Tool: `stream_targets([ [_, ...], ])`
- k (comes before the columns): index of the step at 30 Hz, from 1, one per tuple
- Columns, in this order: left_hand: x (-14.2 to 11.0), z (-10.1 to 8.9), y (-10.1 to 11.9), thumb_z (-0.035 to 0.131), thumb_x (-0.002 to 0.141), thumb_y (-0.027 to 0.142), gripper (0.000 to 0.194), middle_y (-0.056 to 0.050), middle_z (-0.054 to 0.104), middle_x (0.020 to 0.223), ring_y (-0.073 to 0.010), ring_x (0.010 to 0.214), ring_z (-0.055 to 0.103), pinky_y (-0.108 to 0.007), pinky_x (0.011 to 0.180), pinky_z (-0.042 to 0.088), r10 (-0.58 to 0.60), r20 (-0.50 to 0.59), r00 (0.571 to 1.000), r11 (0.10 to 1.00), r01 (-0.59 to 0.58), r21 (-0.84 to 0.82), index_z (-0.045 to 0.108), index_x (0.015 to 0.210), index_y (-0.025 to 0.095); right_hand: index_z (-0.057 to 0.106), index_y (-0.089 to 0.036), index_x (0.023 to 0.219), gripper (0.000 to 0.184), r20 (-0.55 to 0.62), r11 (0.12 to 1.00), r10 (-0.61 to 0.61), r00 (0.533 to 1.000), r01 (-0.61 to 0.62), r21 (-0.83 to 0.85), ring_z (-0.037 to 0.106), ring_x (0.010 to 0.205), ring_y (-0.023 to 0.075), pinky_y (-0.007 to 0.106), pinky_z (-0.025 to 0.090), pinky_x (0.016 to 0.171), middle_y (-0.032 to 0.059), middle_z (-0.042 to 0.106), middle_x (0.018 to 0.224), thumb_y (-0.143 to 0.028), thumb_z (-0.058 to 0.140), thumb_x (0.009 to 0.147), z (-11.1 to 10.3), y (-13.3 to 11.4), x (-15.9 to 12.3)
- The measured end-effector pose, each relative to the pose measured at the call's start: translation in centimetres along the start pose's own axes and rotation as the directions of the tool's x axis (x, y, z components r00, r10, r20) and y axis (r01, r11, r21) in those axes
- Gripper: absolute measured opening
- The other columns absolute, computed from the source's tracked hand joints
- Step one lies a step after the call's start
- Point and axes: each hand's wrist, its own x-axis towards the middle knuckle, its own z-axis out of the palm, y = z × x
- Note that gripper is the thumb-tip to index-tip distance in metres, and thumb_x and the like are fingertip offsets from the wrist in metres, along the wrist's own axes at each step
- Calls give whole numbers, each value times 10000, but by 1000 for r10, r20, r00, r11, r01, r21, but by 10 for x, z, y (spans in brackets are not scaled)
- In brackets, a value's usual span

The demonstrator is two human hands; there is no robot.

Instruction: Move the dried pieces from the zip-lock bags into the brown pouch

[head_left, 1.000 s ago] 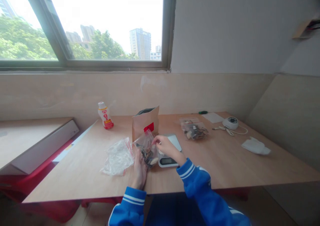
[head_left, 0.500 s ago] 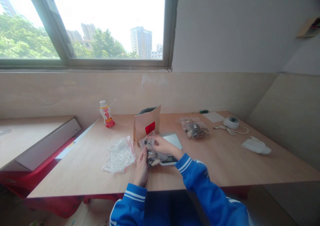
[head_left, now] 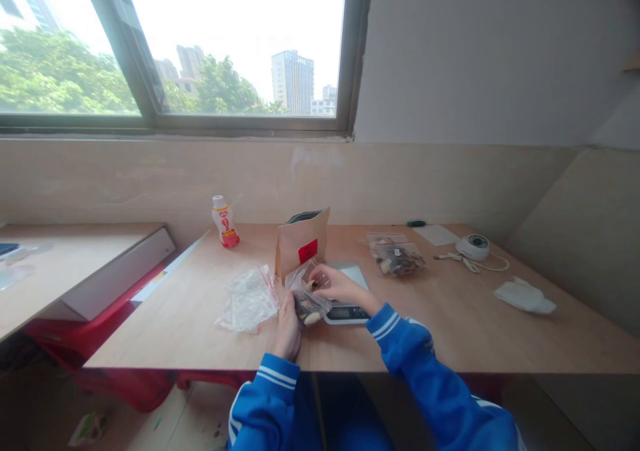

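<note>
My left hand is closed around the lower left side of a clear zip bag, which leans with its top away from me. Dark and pale stone-like pieces lie in its bottom; their exact kind is hard to make out. At the bag's mouth, my right hand pinches a small dark-and-tan piece. Just behind the bag stands an open brown kraft pouch with a red label. A kitchen scale lies partly under my right forearm, its dark display near the wrist.
Flat clear zip bags lie left of my hands. Filled zip bags rest right of the scale. Behind are a white-and-red bottle and a green screwdriver. Farther right are a dome camera with cables and a crumpled white wrapper.
My right fingers have moved into the bag's mouth and now show a small piece between them. The bag's opening has widened. The whole view has shifted slightly left.
</note>
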Motion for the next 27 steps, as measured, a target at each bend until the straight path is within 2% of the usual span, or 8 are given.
stream_targets([
  [5, -4, 4, 5, 530, 888, 413, 479, -89, 674, 1195, -253, 1150, 603, -388, 983, 488, -25, 26, 999, 998, 26, -53, 520, 1314, 193, 590, -176, 935, 279, -94, 999, -44, 995, 41, -25, 632, 827, 179, 313, 519, 720, 27, 652, 918, -275, 717, 706, -2, -3, -4],
  [10, -2, 1, 5, 531, 886, 426, 501, -92, 673, 1197, -226, 1160, 598, -362, 1014, 473, -57, 74, 996, 994, 63, -87, 511, 1327, 189, 572, -184, 881, 369, -195, 993, -45, 980, 65, 94, 655, 826, 183, 348, 543, 749, 12, 657, 863, -370, 781, 640, -8, -8, 2],
  [15, -2, 1, 6, 537, 879, 431, 485, -85, 681, 1182, -249, 1206, 562, -394, 1082, 411, -69, 69, 995, 989, 78, -125, 549, 1294, 182, 569, -182, 875, 428, -237, 983, -25, 971, 66, 169, 674, 802, 177, 363, 545, 776, 13, 683, 853, -361, 822, 581, -13, -13, 9],
  [20, -4, 5, 11, 495, 901, 425, 459, -107, 615, 1287, -258, 1258, 514, -402, 1100, 384, -77, 159, 984, 978, 106, -182, 565, 1271, 162, 543, -192, 878, 407, -283, 956, -43, 958, 122, 266, 684, 889, 198, 384, 531, 836, 26, 705, 902, -319, 815, 603, -18, -33, 15],
  [23, -4, 4, 10, 502, 900, 417, 452, -114, 597, 1311, -254, 1259, 515, -398, 1099, 384, -100, 104, 989, 979, 117, -169, 562, 1271, 165, 538, -210, 889, 410, -386, 932, -77, 919, 203, 299, 686, 892, 194, 364, 533, 820, 26, 711, 924, -323, 812, 606, -30, -52, 29],
  [27, -1, 0, 7, 481, 910, 421, 464, -122, 622, 1273, -245, 1222, 550, -407, 1110, 367, -141, 19, 990, 980, 142, -138, 543, 1286, 158, 563, -211, 870, 406, -486, 944, -167, 858, 281, 171, 678, 850, 176, 320, 526, 793, 5, 696, 880, -321, 820, 576, -54, -79, 60],
])
